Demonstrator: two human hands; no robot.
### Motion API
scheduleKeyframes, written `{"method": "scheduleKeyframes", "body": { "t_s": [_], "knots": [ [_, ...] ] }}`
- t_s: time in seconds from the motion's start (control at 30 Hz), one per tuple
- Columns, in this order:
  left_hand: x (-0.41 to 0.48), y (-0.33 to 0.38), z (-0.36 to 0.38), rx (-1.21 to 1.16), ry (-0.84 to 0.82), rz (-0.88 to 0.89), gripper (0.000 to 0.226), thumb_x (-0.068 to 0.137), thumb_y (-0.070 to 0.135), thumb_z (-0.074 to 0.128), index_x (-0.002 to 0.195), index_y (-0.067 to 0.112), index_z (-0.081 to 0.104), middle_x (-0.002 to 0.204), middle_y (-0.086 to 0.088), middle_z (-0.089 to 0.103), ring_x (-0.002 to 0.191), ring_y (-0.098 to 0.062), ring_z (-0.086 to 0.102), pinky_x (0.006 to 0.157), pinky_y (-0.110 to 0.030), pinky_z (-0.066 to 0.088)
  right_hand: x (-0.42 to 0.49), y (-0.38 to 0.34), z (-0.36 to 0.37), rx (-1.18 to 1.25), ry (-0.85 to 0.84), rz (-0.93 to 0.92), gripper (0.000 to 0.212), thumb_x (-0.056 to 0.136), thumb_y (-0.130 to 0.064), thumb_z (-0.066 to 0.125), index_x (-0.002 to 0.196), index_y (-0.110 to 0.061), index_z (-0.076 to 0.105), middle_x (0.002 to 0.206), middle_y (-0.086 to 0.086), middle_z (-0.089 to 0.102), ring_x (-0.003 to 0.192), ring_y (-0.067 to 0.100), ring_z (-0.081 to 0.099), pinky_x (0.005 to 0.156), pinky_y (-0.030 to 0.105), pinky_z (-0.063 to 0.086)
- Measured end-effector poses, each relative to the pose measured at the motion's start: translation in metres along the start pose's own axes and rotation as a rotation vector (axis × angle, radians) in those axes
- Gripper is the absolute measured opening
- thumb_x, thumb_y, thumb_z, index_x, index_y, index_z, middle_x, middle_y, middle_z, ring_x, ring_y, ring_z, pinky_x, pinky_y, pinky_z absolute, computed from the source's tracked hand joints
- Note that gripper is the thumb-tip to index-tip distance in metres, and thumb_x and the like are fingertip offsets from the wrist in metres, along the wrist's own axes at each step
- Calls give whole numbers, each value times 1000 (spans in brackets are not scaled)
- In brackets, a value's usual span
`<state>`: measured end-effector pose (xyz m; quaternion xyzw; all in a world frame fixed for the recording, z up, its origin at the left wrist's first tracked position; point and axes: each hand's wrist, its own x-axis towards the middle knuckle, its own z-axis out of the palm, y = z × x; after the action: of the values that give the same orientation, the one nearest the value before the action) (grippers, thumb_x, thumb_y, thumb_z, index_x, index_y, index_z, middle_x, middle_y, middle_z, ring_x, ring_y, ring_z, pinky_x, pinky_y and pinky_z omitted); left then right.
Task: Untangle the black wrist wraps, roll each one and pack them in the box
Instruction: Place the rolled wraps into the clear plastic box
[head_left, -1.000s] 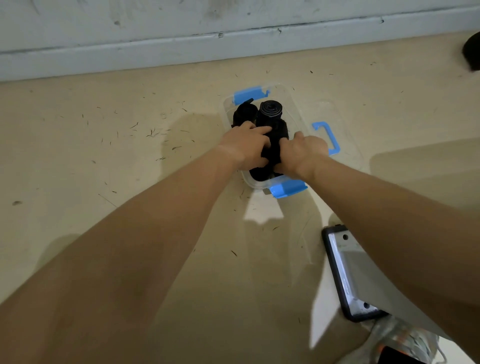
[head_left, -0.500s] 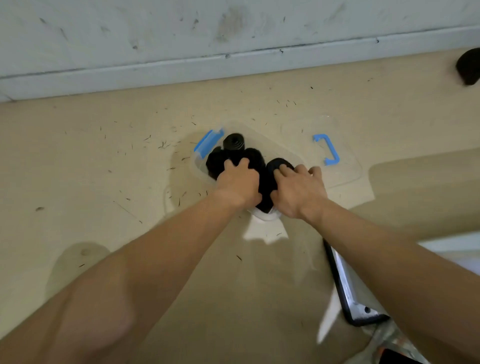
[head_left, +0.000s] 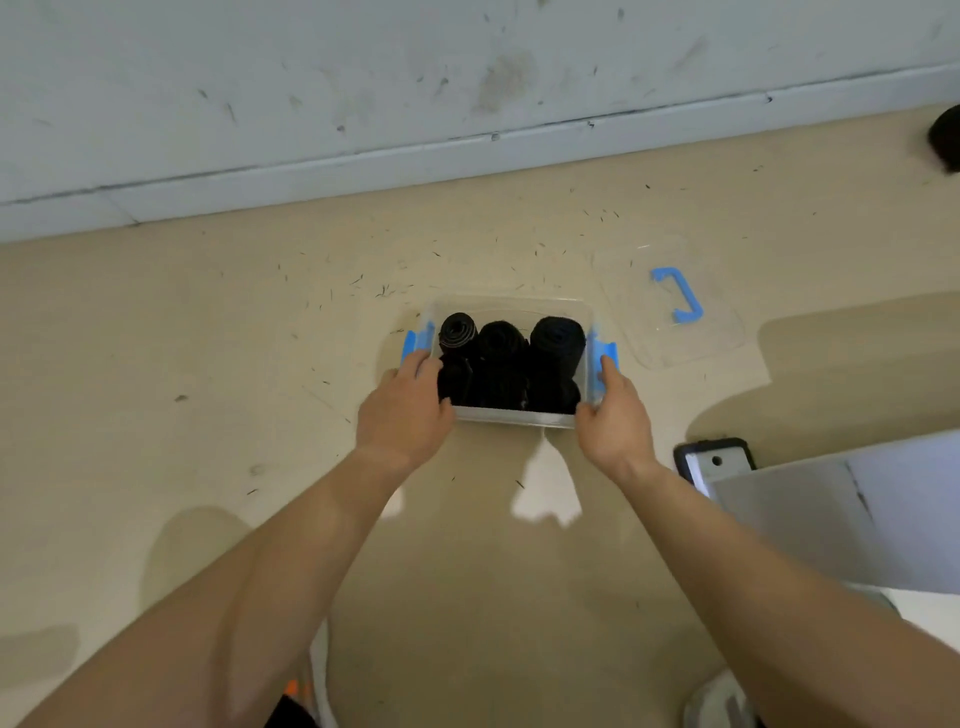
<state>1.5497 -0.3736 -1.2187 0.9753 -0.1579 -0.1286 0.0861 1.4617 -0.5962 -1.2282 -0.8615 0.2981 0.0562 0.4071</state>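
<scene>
A clear plastic box (head_left: 511, 417) with blue side latches stands on the beige floor, its long side facing me. Several rolled black wrist wraps (head_left: 506, 364) fill it side by side. My left hand (head_left: 405, 413) grips the box's left end, fingers curled over the rim by the left latch. My right hand (head_left: 613, 410) grips the right end, thumb up against the right blue latch. The wraps' lower parts are hidden behind the front wall and my fingers.
The box's clear lid (head_left: 670, 306) with a blue handle lies on the floor to the right. A black-edged tablet (head_left: 714, 462) and a grey board (head_left: 852, 514) lie at right. The wall's skirting (head_left: 467, 156) runs behind. A dark object (head_left: 946, 137) sits far right.
The box has been turned from a slanted position to square in front of me. Both hands moved off the wraps and out to the box's two ends.
</scene>
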Motion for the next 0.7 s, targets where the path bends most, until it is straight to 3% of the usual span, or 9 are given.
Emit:
{"method": "scheduleKeyframes", "body": {
  "t_s": [0.07,0.17,0.3,0.5,0.7],
  "knots": [
    [-10,-7,-2,-31,25,4,42,100,31,54,140,19,50,138,0,52,100,-24,60,71,-37,50,6,-1,-5,-21,-55,-35,68,98,-8,50,160,-13,23,157,10,41,128,34,55,109,42,41],
    [-15,-5,-14,56,-42,-37,41,101,32,51,141,22,46,127,1,58,95,-25,63,70,-37,52,13,-4,-10,-35,-116,-51,69,97,-6,49,161,-17,24,160,4,40,131,32,54,110,42,42],
    [-2,15,-29,233,56,-3,29,100,31,51,125,18,51,121,-4,54,92,-24,51,63,-36,42,26,-7,-20,-151,-59,-62,56,100,-20,49,154,-18,36,149,9,45,126,32,54,101,43,46],
    [58,83,-20,-113,-20,134,34,101,33,54,131,18,58,130,-5,55,113,-27,57,87,-45,53,81,12,-43,-183,-7,88,52,99,-19,46,150,-12,39,151,13,40,131,35,50,104,44,44],
    [110,148,9,-323,-57,214,28,101,28,56,128,21,61,126,0,53,104,-19,57,84,-31,44,138,38,-42,-438,-38,180,45,97,-16,46,141,-9,43,144,16,38,130,38,43,100,46,43]
  ]
}}
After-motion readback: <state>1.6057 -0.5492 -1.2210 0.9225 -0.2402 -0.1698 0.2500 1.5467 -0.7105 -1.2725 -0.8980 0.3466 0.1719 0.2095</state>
